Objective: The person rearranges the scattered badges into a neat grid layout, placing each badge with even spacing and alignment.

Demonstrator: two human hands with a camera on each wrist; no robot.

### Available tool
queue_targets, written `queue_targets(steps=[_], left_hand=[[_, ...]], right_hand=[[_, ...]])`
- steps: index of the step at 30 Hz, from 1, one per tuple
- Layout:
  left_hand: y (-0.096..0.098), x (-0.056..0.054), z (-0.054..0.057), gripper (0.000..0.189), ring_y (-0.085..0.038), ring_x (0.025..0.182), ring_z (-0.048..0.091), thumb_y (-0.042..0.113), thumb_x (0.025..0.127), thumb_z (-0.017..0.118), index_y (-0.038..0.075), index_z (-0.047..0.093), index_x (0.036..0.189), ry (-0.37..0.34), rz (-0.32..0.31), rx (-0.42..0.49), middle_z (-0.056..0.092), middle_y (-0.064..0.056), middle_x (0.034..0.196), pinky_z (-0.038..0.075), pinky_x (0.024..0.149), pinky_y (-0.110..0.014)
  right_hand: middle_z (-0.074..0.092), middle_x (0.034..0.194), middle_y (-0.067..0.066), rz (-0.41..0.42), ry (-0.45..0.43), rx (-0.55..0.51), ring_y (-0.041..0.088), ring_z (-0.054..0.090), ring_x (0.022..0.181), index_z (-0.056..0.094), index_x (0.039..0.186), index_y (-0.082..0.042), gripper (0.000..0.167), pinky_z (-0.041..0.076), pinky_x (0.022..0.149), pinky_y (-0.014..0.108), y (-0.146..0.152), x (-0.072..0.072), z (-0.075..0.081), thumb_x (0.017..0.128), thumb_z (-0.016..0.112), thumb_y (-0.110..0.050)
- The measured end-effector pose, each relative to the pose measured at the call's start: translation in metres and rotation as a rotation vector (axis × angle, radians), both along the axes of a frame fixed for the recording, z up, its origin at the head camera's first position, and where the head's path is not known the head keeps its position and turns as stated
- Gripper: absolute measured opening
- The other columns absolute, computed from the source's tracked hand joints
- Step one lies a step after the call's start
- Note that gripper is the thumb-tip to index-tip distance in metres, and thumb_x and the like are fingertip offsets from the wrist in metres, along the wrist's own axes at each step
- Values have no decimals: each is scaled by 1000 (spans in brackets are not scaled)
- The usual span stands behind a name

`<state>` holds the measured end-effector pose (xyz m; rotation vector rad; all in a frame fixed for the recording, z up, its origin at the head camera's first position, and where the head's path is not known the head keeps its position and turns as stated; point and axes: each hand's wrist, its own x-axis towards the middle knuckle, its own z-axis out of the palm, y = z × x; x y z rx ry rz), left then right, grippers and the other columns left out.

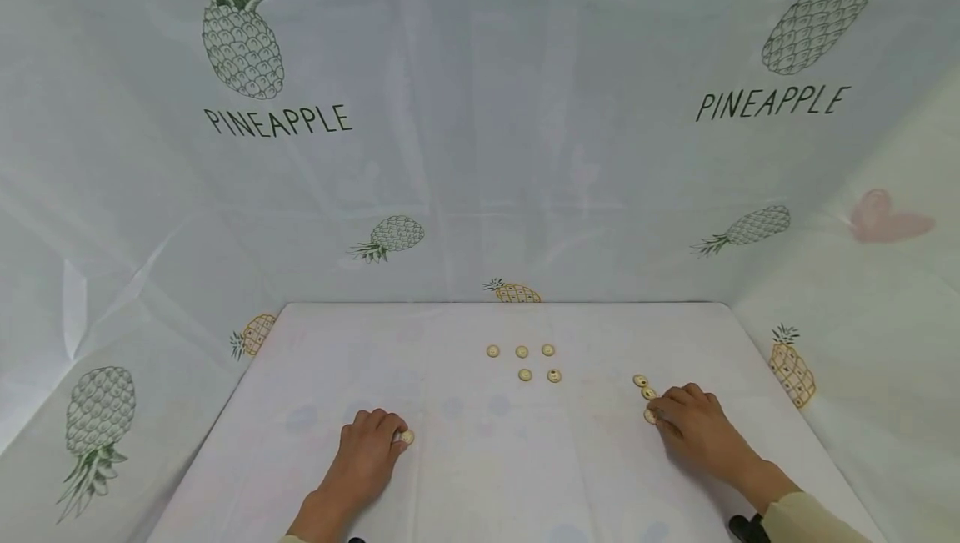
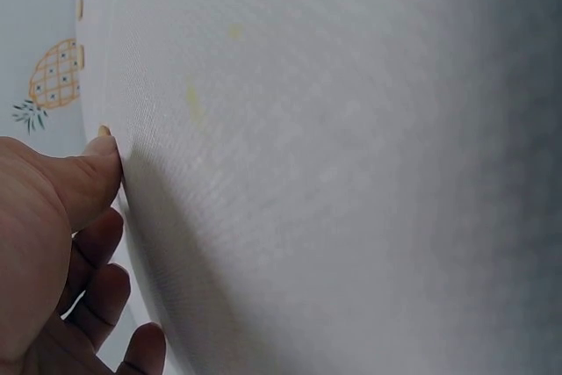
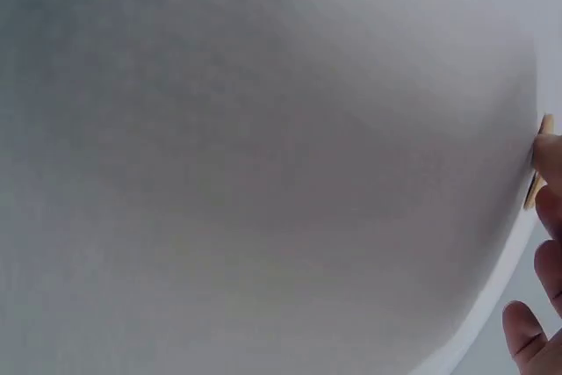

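In the head view, my left hand (image 1: 365, 457) is low over the table at left of centre. Its thumb and index finger pinch a small round tan disc (image 1: 407, 436), whose edge peeks past the thumb in the left wrist view. Off to the right, my right hand (image 1: 697, 433) pinches another tan disc (image 1: 650, 415), partly covered by its fingertips. Just beyond that lie a second disc (image 1: 648, 394) and a third disc (image 1: 640, 380), close together in a slanting line. In the right wrist view, the thumb overlaps a thin disc edge (image 3: 532, 192). Any marks on the discs are too small to read.
Several more tan discs, among them one disc (image 1: 522, 352), lie in two short rows toward the back of the white-covered table (image 1: 480, 485). Behind it and along both sides hangs a pale cloth (image 1: 510, 151) printed with pineapples.
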<state>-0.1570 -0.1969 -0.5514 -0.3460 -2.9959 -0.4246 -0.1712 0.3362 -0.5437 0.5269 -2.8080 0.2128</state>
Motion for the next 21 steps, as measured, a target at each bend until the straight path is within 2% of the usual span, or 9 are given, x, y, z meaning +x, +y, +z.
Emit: queue_targets(steps=[4, 8, 13, 21], left_hand=[[0, 0, 0, 18, -18, 97, 51, 23, 95, 79, 21, 66, 106, -4, -1, 5, 60, 7, 102, 46, 84, -47], [-1, 0, 0, 17, -18, 97, 51, 23, 95, 79, 21, 66, 106, -10, -3, 3, 60, 7, 103, 46, 84, -47], [-1, 0, 0, 16, -17, 96, 51, 23, 96, 79, 22, 66, 105, -9, 0, 2, 60, 8, 101, 46, 84, -47], [1, 0, -1, 16, -17, 97, 51, 23, 95, 79, 22, 65, 103, -2, -2, 5, 59, 8, 101, 46, 84, -46]], right_hand=[[64, 95, -9, 6, 30, 1, 17, 55, 93, 75, 100, -19, 19, 45, 79, 44, -5, -2, -1, 87, 88, -24], [65, 98, -5, -1, 37, 7, 21, 57, 97, 74, 103, -17, 23, 46, 81, 49, -10, -4, -3, 89, 86, -30], [66, 104, -2, -25, 3, -54, 24, 56, 104, 76, 109, -15, 24, 44, 86, 52, -13, -4, -4, 90, 85, -26], [65, 99, -8, -43, -47, -110, 21, 55, 102, 77, 102, -21, 13, 41, 84, 48, -15, -5, -7, 91, 84, -21]])
